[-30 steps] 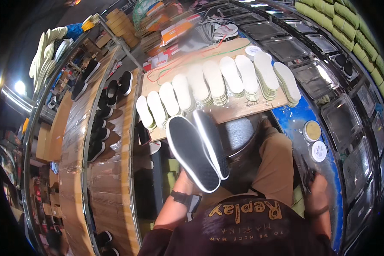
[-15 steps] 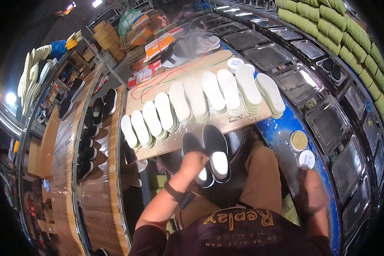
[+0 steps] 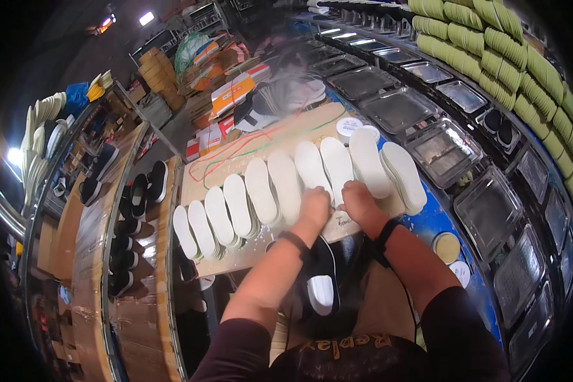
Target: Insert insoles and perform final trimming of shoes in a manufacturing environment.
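Note:
Both hands are on rows of white insoles standing on a light wooden board (image 3: pixel 307 124). My left hand (image 3: pixel 315 207) is closed at the heel end of one white insole (image 3: pixel 311 162). Beside it, my right hand (image 3: pixel 361 202) has its fingers pinched at the heel end of the neighbouring insole (image 3: pixel 337 159). Just below the board's front edge, near my lap, sits a black slip-on shoe (image 3: pixel 323 264) with a white heel area inside. My left forearm partly hides the spot where its mate was.
Several more insole stacks (image 3: pixel 219 207) flank my hands. Right of the board, a blue bench (image 3: pixel 430 224) carries round tubs (image 3: pixel 445 247) and borders metal trays (image 3: pixel 481 210). Shelves on the left hold black shoes (image 3: pixel 158 181). Green insole stacks (image 3: pixel 500 60) rise at far right.
My left hand has left the shoes and moved up to the insoles. The right hand has come over from the bench at the right to join it.

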The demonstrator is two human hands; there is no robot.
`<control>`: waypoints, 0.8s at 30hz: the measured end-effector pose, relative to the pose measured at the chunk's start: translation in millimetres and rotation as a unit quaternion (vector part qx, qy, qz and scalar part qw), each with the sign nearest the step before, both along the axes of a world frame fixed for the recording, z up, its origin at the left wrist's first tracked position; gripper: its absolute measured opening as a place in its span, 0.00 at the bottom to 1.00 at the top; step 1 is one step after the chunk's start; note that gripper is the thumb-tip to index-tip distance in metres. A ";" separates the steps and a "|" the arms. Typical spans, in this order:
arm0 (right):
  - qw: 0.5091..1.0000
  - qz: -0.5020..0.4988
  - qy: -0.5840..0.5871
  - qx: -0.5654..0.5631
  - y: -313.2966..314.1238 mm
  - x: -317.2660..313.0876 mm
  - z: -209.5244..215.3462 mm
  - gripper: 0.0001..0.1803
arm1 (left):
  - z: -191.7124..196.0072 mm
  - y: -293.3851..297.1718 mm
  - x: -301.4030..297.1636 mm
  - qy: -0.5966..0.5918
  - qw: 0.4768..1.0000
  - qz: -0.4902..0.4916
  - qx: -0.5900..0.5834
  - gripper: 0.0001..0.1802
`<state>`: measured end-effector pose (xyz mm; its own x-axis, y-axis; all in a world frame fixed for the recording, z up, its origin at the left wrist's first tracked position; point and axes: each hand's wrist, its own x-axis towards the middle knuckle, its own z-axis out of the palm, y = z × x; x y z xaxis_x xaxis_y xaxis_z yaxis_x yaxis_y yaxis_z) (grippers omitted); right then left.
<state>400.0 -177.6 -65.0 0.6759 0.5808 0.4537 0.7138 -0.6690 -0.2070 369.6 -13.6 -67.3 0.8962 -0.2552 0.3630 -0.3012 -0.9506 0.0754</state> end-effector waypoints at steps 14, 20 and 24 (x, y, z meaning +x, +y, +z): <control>0.989 -0.045 -0.105 -0.093 11.6 -7.5 -8.4 0.08 | 110.3 46.2 -97.2 -0.270 0.930 0.104 -0.228 0.07; 0.963 -0.027 -0.101 0.247 -36.7 -81.3 88.7 0.09 | 147.8 94.7 -284.6 -0.152 0.913 0.168 -0.340 0.11; 0.930 0.004 0.107 0.353 -79.0 -173.5 129.1 0.08 | 162.7 93.3 -387.7 -0.146 0.818 0.233 -0.505 0.08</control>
